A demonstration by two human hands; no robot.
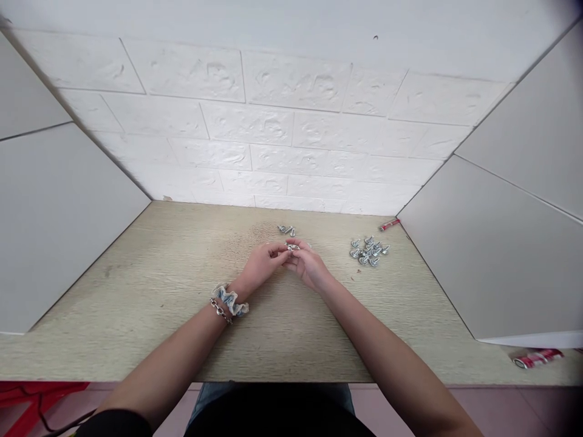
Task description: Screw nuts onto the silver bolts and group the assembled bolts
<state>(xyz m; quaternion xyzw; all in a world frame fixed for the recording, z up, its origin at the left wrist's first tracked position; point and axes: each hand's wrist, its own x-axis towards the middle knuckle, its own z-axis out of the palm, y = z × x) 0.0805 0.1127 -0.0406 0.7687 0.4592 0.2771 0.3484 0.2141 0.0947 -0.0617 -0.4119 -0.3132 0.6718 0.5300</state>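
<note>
My left hand [263,264] and my right hand [310,266] meet over the middle of the table. Both are closed, fingertips pinching a small silver bolt [293,247] between them; the fingers cover much of it. Just beyond the fingertips lies a small group of silver bolts [286,230]. To the right, a larger pile of silver bolts [368,250] with wide washer-like heads rests loose on the table. A scrunchie [231,300] and a chain bracelet [220,311] circle my left wrist.
The wooden table [150,285] ends at a white brick-patterned wall [273,130]. Grey panels stand at left [59,212] and right [492,243]. One red can-like cylinder [389,225] lies at the right panel's back corner, another red cylinder [538,358] near the front right edge.
</note>
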